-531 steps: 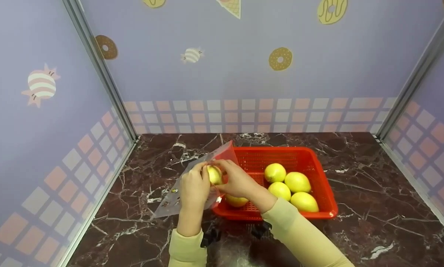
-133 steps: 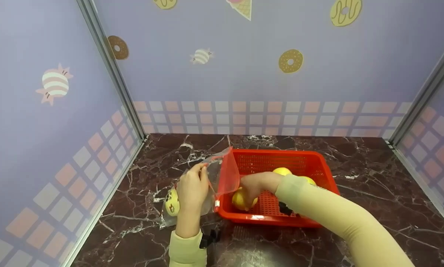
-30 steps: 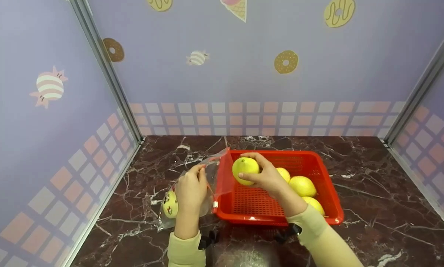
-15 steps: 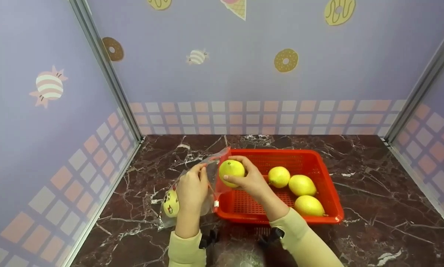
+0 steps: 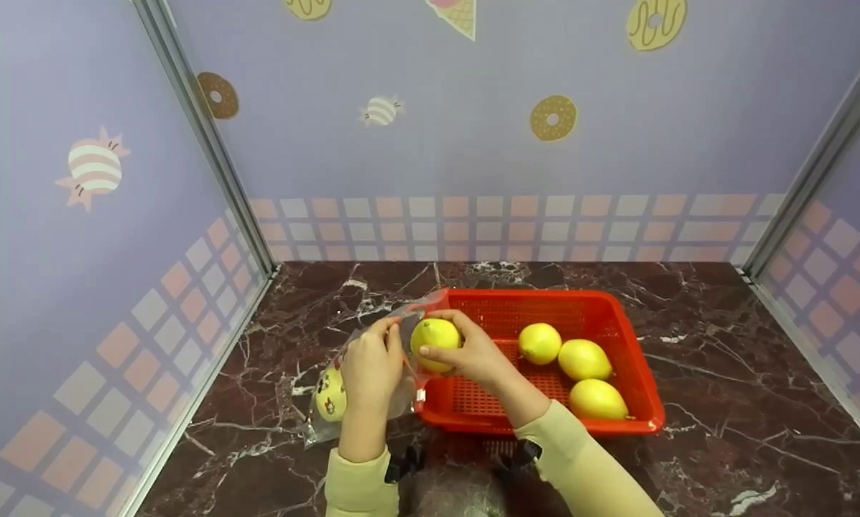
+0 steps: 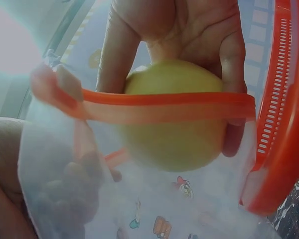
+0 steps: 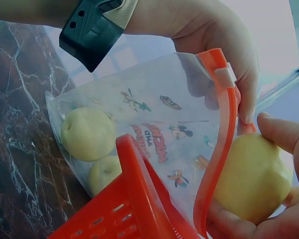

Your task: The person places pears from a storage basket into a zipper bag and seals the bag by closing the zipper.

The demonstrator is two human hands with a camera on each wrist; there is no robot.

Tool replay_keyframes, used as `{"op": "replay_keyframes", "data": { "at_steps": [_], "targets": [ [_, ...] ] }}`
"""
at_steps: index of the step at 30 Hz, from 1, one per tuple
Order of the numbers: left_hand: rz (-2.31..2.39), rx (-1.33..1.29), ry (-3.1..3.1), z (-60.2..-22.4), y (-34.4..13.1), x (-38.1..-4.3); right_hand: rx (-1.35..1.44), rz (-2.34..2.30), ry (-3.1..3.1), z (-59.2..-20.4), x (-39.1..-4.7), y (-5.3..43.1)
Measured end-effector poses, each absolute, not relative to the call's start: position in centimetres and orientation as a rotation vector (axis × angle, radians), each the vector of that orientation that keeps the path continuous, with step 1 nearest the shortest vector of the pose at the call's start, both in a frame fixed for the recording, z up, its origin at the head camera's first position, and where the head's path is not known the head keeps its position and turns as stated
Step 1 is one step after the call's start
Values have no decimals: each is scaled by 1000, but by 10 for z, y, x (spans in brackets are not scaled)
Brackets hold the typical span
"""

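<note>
My right hand (image 5: 483,362) grips a yellow lemon (image 5: 435,343), thumb in front and fingers behind. The lemon is at the mouth of a clear zip bag (image 7: 154,107) with cartoon prints; in the left wrist view its lower part shows through the film below the orange-red zip strip (image 6: 164,107). My left hand (image 5: 371,366) pinches the bag's edge, keeping the mouth apart. A white slider (image 7: 225,75) sits at one end of the strip. Two lemons (image 7: 88,133) lie at the bag's bottom, on the marble table.
A red perforated basket (image 5: 641,366) stands right of the bag, its left rim beside the bag's mouth. Inside, at its right, lie three lemons (image 5: 585,359). Patterned panels (image 5: 473,158) enclose the dark marble table (image 5: 731,402) at the back and sides.
The right hand picked a lemon out of the basket and carried it left to the bag's mouth. Fewer lemons lie in the basket than at first. The left hand stays on the bag's edge.
</note>
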State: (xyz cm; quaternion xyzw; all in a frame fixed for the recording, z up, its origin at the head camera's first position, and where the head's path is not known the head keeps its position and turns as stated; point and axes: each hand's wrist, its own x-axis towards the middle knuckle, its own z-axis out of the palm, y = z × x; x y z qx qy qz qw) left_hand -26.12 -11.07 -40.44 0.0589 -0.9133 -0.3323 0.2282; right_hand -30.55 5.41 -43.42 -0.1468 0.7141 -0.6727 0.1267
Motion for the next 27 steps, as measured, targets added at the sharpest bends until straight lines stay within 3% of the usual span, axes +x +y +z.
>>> {"op": "replay_keyframes", "data": {
  "at_steps": [27],
  "targets": [
    [-900, 117, -2437, -407, -111, -261, -380, -1793, 2163, -435, -304, 42]
  ]
}}
